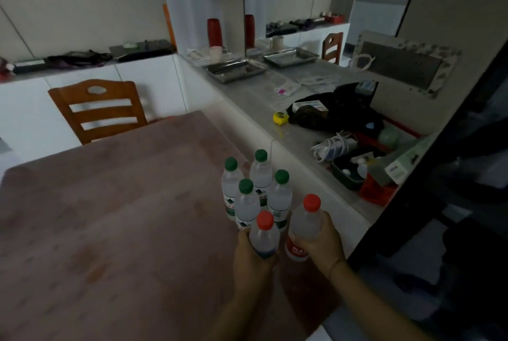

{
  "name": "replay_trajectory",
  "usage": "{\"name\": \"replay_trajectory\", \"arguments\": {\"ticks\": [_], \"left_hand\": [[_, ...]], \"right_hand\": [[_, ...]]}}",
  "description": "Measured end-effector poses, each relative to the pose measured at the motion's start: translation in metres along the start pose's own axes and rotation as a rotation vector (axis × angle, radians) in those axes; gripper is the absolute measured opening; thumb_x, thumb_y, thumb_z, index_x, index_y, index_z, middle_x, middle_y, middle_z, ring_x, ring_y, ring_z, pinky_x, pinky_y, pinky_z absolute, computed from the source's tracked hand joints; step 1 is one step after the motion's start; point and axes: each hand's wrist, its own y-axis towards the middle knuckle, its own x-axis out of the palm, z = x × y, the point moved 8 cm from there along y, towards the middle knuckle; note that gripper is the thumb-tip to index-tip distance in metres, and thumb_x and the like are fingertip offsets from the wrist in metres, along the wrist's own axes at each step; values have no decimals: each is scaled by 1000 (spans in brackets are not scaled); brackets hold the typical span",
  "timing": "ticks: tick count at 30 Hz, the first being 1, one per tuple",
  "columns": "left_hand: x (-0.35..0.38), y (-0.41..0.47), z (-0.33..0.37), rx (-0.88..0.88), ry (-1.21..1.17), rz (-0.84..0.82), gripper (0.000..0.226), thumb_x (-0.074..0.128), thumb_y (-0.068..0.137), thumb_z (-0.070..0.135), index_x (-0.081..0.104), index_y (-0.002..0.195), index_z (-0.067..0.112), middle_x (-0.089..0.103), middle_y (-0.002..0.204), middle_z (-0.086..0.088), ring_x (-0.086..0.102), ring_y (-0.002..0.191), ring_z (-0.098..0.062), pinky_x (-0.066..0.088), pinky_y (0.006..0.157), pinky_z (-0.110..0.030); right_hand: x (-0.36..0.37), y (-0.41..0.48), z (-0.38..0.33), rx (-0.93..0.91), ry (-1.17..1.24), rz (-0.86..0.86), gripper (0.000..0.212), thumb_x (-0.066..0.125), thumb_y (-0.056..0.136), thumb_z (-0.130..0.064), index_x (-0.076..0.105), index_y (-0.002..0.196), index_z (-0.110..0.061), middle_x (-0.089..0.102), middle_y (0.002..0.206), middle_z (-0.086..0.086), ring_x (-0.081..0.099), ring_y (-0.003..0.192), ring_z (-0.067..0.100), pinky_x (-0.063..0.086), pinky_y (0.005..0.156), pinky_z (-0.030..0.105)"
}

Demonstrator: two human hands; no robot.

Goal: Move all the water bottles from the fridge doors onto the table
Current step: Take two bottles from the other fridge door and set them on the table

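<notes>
Several green-capped water bottles stand upright in a tight cluster near the right edge of the table, which has a pinkish-brown cloth. My left hand grips a red-capped water bottle just in front of that cluster. My right hand grips a second red-capped bottle with a red label, to the right of the first, over the table's right edge. Whether either bottle rests on the cloth I cannot tell.
A wooden chair stands at the table's far side. Right of the table runs a grey counter with metal trays, a yellow tape measure, a black bag and a cluttered bin. A dark surface fills the right.
</notes>
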Motion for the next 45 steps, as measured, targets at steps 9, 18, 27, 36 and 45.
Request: {"name": "replay_trajectory", "arguments": {"ticks": [9,18,27,36,45], "left_hand": [[10,5,-9,-49,11,103,69,83,62,15,45,118,29,63,111,6,62,100,-16,54,81,-32],[10,7,-11,-15,54,91,71,87,62,23,41,116,36,61,110,12,62,98,-10,53,78,-24],[7,3,-6,78,57,-15,71,87,64,23,45,121,28,57,119,11,58,107,-7,45,81,-12],[-33,-27,19,280,5,-100,64,83,71,20,49,124,23,56,122,5,56,103,-1,42,80,-4],[-67,-111,20,359,115,-266,81,81,69,36,42,136,15,52,132,-9,52,122,-27,44,102,-51]], "right_hand": [[11,11,16,-21,112,-45,70,83,64,-10,48,123,-23,56,115,-6,52,110,13,45,95,31],[19,13,18,-38,136,-101,81,84,63,-11,43,133,-21,55,130,2,50,123,22,44,104,44],[7,-1,18,-31,133,-73,89,82,66,-7,34,141,-13,44,143,6,43,128,19,40,102,32],[-40,-92,8,-60,131,259,95,81,69,-8,25,146,-12,32,149,12,35,135,25,32,108,33],[-41,-247,-2,-2,123,479,94,81,70,-12,27,146,-15,33,148,6,36,131,12,33,106,26]]}}
